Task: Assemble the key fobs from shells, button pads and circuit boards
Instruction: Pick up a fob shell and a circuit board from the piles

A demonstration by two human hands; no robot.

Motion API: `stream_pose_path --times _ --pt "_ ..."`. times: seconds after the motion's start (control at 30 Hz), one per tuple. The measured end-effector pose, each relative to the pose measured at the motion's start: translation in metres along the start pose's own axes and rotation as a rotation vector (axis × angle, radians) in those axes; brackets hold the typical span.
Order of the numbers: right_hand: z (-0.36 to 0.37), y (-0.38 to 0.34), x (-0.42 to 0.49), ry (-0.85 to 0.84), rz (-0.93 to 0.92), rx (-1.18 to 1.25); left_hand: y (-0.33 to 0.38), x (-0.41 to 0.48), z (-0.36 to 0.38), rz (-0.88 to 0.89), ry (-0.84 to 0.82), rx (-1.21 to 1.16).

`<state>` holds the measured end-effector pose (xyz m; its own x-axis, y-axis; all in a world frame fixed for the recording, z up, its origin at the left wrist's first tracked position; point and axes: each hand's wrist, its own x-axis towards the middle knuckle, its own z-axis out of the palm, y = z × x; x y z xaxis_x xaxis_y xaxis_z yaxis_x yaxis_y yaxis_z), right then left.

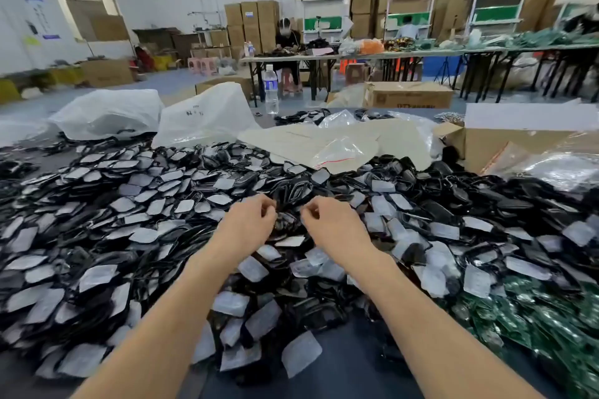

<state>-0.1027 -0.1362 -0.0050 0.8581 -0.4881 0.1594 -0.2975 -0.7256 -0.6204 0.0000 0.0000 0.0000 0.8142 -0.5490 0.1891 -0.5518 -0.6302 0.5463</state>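
Hovering over shell heap (136,204): left hand (249,220), right hand (330,220), fingers curled toward each other; whether either pinches anything cannot be told. Dark shell piece (284,223) lies between them, at 3 o'clock of left and 9 o'clock of right, equally near. Circuit boards (534,317) lie at 4 o'clock, nearer right hand.

Left hand (249,220) and right hand (330,223) reached forward, near each other, fingers (268,208) curled
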Motion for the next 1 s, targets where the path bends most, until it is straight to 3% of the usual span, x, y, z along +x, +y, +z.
stream_pose_path --times 0.13,0.27,0.67,1.0 --pt "0.020 -0.001 0.021 -0.092 0.080 -0.255 -0.008 0.017 0.000 -0.008 -0.100 0.200" --pt "0.032 -0.001 0.030 -0.075 0.112 -0.321 -0.016 0.024 0.003 -0.017 -0.148 0.236" --pt "0.037 -0.013 0.036 -0.155 0.087 -0.362 -0.016 0.026 0.013 0.074 -0.064 0.245" --pt "0.037 -0.007 0.032 -0.171 0.140 -0.294 -0.014 0.042 0.008 0.183 -0.160 0.568"
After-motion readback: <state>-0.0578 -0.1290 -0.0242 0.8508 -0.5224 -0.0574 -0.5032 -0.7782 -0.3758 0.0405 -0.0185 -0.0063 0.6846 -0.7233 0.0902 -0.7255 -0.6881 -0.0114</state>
